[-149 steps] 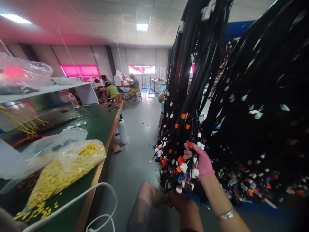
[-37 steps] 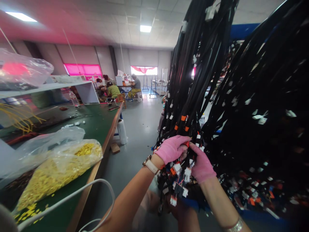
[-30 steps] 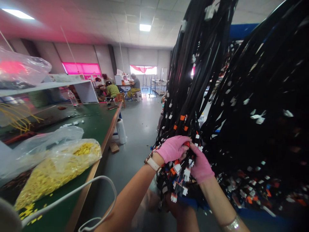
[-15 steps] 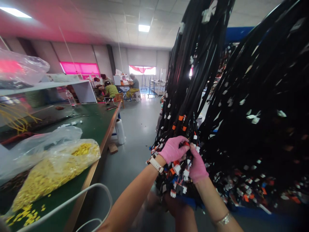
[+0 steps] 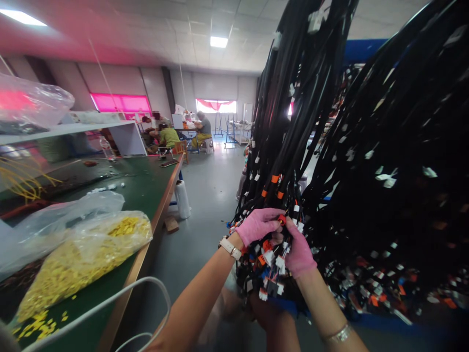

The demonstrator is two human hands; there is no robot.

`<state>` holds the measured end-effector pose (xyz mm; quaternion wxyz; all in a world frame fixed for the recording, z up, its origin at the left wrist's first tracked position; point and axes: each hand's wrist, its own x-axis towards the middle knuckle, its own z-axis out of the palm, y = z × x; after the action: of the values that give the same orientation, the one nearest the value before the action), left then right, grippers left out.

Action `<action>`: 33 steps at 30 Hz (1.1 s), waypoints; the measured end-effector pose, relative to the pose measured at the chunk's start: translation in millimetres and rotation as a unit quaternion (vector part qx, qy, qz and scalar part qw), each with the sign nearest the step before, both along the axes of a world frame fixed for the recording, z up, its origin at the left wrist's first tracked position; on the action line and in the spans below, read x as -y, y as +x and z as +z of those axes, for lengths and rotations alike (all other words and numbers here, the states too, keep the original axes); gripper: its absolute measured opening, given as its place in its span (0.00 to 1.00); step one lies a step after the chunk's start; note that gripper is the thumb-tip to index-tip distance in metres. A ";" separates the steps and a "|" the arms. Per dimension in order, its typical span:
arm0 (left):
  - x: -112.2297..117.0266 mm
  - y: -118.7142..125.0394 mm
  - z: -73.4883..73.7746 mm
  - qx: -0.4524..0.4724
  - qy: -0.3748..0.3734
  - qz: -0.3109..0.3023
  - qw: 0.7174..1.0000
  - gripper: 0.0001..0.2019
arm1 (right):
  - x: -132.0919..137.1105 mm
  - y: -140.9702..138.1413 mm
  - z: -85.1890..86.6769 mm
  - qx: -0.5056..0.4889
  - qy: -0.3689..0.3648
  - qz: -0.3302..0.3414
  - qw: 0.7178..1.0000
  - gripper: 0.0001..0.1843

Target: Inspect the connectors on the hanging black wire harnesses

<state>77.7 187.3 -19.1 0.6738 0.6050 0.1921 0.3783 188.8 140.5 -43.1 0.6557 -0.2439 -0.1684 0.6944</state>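
Note:
A thick bundle of black wire harnesses [image 5: 289, 122] hangs in front of me, its lower ends tipped with white, orange and blue connectors [image 5: 273, 261]. My left hand [image 5: 256, 226], in a pink glove with a watch at the wrist, pinches a small red connector [image 5: 281, 220] at the bundle. My right hand [image 5: 298, 249], also pink-gloved, cups the cluster of connector ends from the right and its fingers meet the left hand at the red connector. A second, larger mass of black harnesses [image 5: 395, 161] hangs to the right.
A green-topped workbench [image 5: 146, 186] runs along the left, carrying a clear bag of yellow parts [image 5: 84, 259], another plastic bag [image 5: 62, 220] and a white cable [image 5: 120, 298]. A shelf [image 5: 69, 131] stands above it. Several people sit working at the far end [image 5: 183, 134]. Grey floor [image 5: 212, 205] lies between.
Five seconds ago only my right hand held the connector ends. My left hand has since come up and closed on the red connector; over the last second both hands barely shifted.

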 end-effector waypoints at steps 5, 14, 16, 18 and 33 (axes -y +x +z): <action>0.4 1.5 -2.8 0.020 -0.022 0.016 0.999 0.21 | -1.3 1.5 -3.2 0.008 0.012 -0.003 1.000 0.08; 4.3 8.5 -6.1 0.048 -0.052 0.023 0.997 0.18 | -2.0 0.3 -3.7 0.035 -0.010 -0.017 0.999 0.11; 4.1 9.3 -6.6 0.047 -0.050 0.027 0.997 0.18 | -2.3 0.2 -4.0 0.036 -0.017 -0.018 0.999 0.11; 3.7 9.6 -7.4 0.045 -0.048 0.034 0.997 0.18 | -2.6 0.3 -3.9 0.036 -0.019 -0.026 0.999 0.11; 0.0 8.5 -21.6 0.113 -0.111 0.026 0.987 0.20 | 0.6 2.2 -2.2 0.031 0.011 -0.013 0.999 0.09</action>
<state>86.2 187.3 -40.7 0.7439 0.4744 0.1714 0.4383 191.0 139.9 -45.3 0.6616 -0.2602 -0.1938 0.6760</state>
